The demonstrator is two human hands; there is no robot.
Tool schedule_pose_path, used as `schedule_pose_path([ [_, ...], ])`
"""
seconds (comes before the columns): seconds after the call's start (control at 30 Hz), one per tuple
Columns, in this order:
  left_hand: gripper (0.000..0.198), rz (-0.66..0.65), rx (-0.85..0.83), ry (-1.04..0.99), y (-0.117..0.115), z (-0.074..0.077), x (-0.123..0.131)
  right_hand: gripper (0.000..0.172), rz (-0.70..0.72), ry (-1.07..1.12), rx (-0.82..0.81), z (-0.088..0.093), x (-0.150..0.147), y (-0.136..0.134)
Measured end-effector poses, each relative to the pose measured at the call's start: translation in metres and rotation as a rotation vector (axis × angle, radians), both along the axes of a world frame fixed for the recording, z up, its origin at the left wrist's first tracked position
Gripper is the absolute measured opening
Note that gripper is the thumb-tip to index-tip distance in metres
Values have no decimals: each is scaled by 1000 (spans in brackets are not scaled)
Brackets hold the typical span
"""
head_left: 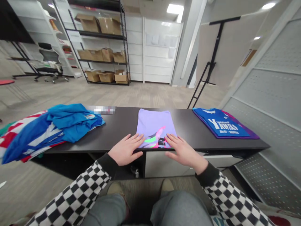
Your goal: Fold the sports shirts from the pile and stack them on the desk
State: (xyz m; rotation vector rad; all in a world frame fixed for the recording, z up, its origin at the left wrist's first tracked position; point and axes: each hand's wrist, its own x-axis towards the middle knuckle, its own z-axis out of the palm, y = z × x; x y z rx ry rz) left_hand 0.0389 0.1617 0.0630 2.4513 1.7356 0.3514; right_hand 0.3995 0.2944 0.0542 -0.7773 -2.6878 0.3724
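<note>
Laying both hands flat on a folded lilac T-shirt (155, 123), the person works at the near edge of a black tabletop (122, 121). The shirt sits mid-table as a tidy, soft-edged rectangle, its long side running away from the body and its smooth, matte knit showing no obvious creases. A glossy-looking pink, green and black print shows at the near end, partly covered by the hands.

Neither hand grips anything. The left hand (125, 149) is open, palm down, with its fingertips on the shirt's near left corner. The right hand (185, 153) mirrors it, open on the near right corner, its fingers spread slightly. The step in hand appears to be smoothing or squaring the folded shirt, with no fabric pinched.

To the right, well apart from the hands, lies a flat folded royal-blue jersey (223, 124) with white lettering and a purple edge. To the left, a looser heap of blue and red-and-white striped sportswear (54, 133) spills over the table's end, its slippery-looking synthetic fabric rumpled into soft folds. Black-and-white checkered sleeves (77, 194) end in ribbed black cuffs (107, 164) at the wrists. Behind the table stands black metal shelving (101, 40) loaded with cardboard boxes (105, 77).
</note>
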Motion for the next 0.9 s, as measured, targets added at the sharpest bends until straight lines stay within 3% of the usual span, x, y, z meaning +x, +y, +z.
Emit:
schedule_pose_path([
  [0.1, 71, 58, 64, 24, -12, -8, -1, 81, -26, -49, 76, -7, 15, -11],
  [0.33, 39, 117, 244, -50, -9, -25, 9, 56, -30, 105, 75, -14, 23, -1],
  [0.57, 25, 83, 201, -114, -24, -3, 18, 43, -77, 181, -50, -13, 40, -21],
  [0.7, 23, 28, 148, -313, -49, 13, 19, 35, -79, 217, -156, 11, 48, -50],
  [0.8, 28, 71, 89, -481, -93, 25, 21, 30, -28, 183, -248, 41, 60, -89],
  [0.9, 26, 94, -125, -578, -147, 35, 16, 26, 7, 127, -345, 75, 77, -130],
])
